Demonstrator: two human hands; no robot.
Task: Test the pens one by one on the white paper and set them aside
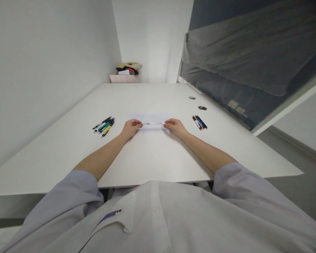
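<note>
Horizontally, pen (153,123) spans btwn left hand (131,127) & right hand (174,125) grips.

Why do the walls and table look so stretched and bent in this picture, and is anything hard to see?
Head view: a wide lens splays the table edges outward; lighting is even and soft, without glare; the thin pen held between left hand and right hand nearly vanishes against white paper.

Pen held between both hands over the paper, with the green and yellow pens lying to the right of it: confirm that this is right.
Not quite. The head view shows the green and yellow pens lying to the left of the pen that the left hand and right hand hold over the paper.
</note>
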